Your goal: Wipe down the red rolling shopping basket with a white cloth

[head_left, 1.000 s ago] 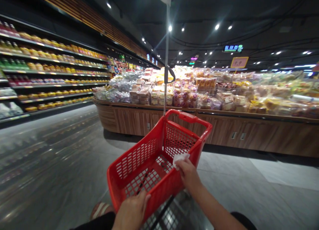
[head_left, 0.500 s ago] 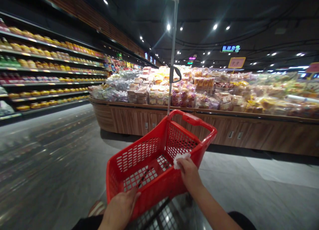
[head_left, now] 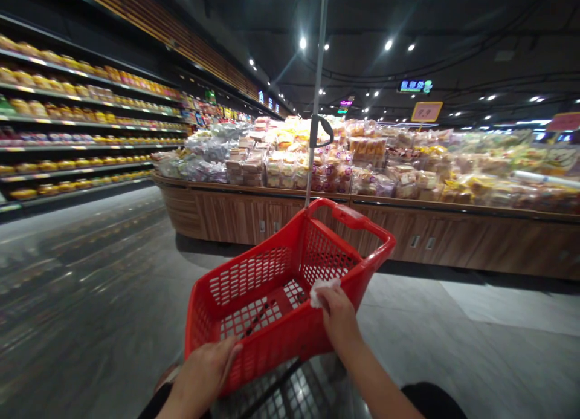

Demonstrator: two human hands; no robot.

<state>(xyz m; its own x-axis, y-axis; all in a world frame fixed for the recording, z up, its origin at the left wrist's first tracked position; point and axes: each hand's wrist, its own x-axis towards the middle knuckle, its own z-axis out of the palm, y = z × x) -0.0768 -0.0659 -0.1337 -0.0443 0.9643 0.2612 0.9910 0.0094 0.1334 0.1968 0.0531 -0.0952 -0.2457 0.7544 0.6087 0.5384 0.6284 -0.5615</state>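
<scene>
A red plastic shopping cart (head_left: 272,346) stands before me, its basket pierced with slots and its push handle at the far right. My left hand (head_left: 203,367) is closed over the near rim at the front-left corner; its fingertips are hidden inside the basket. On the same near rim, farther right, my right hand (head_left: 338,313) pinches a crumpled white tissue (head_left: 322,291) and presses it against the edge. A grey pole (head_left: 318,68) with a dark grip rises from the far side of the cart.
Beyond the cart runs a wood-panelled display counter (head_left: 290,210) heaped with packaged baked goods. Shelves of jars and bottles (head_left: 77,113) line the left. A price sign (head_left: 426,111) stands above the counter. Grey floor tiles (head_left: 408,322) surround the cart.
My right hand has slid the tissue slightly left along the near rim. My left hand has shifted a little left and down in view, still on the cart. The view has turned slightly.
</scene>
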